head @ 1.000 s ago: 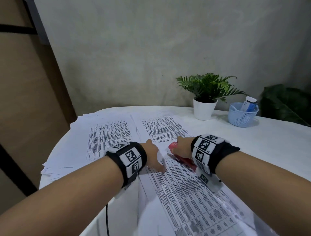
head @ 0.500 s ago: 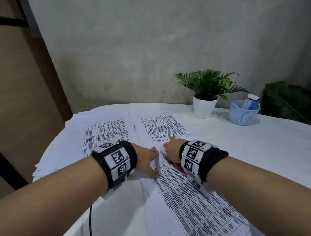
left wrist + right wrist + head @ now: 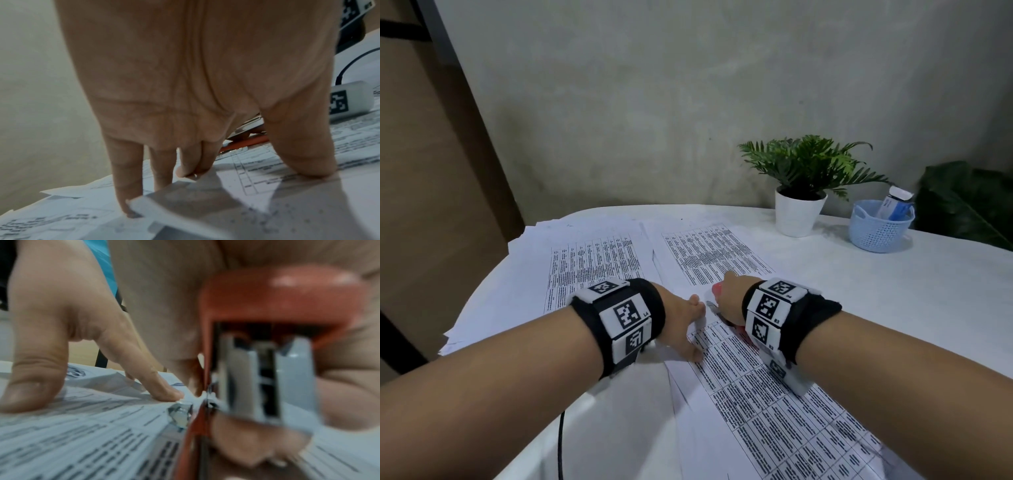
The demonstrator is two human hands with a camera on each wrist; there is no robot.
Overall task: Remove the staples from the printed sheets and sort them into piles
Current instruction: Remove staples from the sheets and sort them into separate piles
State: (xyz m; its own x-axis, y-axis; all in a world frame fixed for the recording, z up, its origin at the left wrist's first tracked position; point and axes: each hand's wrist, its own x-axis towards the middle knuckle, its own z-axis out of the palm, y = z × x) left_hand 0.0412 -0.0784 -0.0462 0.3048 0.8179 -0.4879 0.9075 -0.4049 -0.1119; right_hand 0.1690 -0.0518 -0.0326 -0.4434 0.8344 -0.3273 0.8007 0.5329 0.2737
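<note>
A stapled set of printed sheets (image 3: 774,394) lies in front of me on the white table (image 3: 893,291). My left hand (image 3: 686,325) presses its top corner flat with straight fingers (image 3: 127,186) and thumb (image 3: 35,382). My right hand (image 3: 729,298) grips a red stapler (image 3: 277,308) whose metal tail end touches the same corner, right beside the left index fingertip (image 3: 170,394). The stapler's red and metal parts (image 3: 246,138) show behind the left hand. Two piles of printed sheets lie farther back, one left (image 3: 592,260) and one middle (image 3: 709,253).
A potted fern in a white pot (image 3: 799,212) and a light blue basket (image 3: 880,226) holding small items stand at the back right. A dark plant (image 3: 969,205) is at the far right. A black cable (image 3: 561,445) hangs off the table's near edge.
Both hands have stayed at the top corner of the near sheets. The camera view shifted slightly; the left fingers still press the paper and the stapler stays in the right hand.
</note>
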